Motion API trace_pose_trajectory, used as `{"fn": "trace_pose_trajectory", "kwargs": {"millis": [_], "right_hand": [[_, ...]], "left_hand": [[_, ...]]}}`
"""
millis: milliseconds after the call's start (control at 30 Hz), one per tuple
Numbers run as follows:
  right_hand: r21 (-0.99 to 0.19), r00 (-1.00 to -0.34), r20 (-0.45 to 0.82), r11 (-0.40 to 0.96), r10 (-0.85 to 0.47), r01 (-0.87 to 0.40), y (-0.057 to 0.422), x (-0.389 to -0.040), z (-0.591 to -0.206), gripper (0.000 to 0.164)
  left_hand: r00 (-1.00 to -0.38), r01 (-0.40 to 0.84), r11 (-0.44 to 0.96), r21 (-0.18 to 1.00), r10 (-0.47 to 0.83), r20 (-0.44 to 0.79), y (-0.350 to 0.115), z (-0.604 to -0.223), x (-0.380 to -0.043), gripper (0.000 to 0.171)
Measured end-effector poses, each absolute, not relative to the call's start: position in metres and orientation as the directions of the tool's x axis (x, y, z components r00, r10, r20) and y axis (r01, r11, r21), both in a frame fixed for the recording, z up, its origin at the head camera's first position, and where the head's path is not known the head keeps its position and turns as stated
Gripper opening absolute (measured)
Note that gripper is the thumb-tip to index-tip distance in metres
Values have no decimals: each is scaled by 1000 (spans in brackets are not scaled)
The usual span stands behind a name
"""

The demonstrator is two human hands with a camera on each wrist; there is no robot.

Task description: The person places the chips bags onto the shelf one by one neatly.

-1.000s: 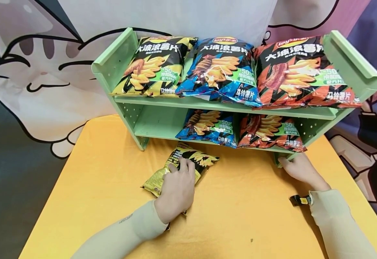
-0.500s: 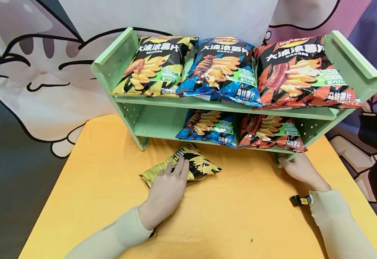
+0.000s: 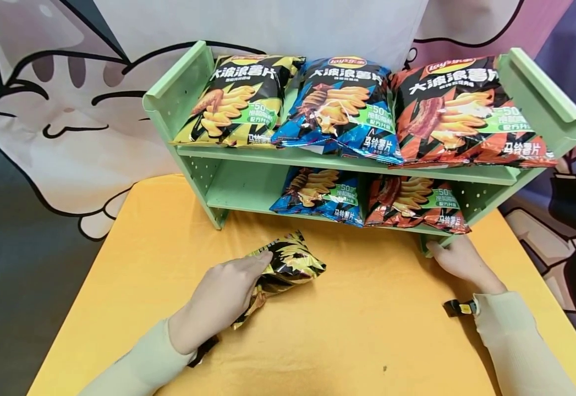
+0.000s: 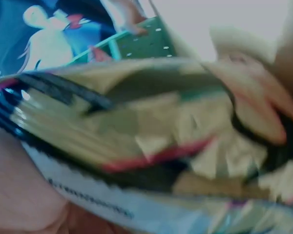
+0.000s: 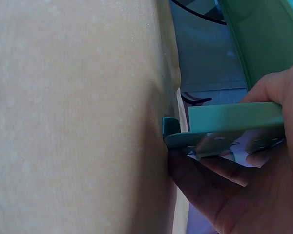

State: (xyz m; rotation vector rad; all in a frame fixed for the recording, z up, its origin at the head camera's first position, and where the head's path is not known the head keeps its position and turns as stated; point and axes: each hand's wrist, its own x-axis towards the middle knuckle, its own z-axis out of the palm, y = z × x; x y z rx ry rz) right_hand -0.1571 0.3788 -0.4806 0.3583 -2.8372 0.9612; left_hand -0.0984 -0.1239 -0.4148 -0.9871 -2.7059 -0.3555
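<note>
My left hand point(image 3: 225, 294) grips a yellow-and-black bag of potato chips point(image 3: 292, 258), tilted above the table in front of the shelf. Close up in the left wrist view, the chip bag point(image 4: 151, 131) fills most of the picture and is blurred; part of my hand shows at lower left. At the right end of the green shelf point(image 3: 347, 159), my right hand point(image 3: 463, 264) holds its short leg. The right wrist view has the fingers of my right hand point(image 5: 234, 195) around the green shelf leg point(image 5: 234, 117).
On the upper tier stand a yellow chip bag point(image 3: 238, 102), a blue one point(image 3: 339, 107) and a red one point(image 3: 466, 113). Below are another blue bag point(image 3: 319, 192) and another red bag point(image 3: 413, 201), right of a bare stretch. A yellow cloth covers the table point(image 3: 342, 341).
My left hand has gone from lying on top of the chip bag to gripping its left side. The bag has turned and tipped up toward me. My right hand stays on the shelf leg.
</note>
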Motion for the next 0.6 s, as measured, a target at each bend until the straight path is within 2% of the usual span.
{"fn": "trace_pose_trajectory", "kwargs": {"millis": [167, 433, 533, 600], "right_hand": [[-580, -966, 185, 773, -180, -255, 378, -157, -479, 51], [-588, -968, 174, 769, -181, -249, 379, -157, -480, 48], [-584, -970, 169, 776, -172, -239, 378, -156, -479, 47], [-586, -971, 166, 775, -171, -237, 378, -156, -479, 48]], "left_hand": [[-782, 621, 683, 386, 573, 245, -139, -398, -95, 39], [-854, 479, 613, 628, 489, 174, -164, -392, -99, 37], [-878, 401, 541, 739, 456, 143, -170, -398, -101, 25], [-890, 344, 479, 808, 440, 118, -174, -403, -103, 33]]}}
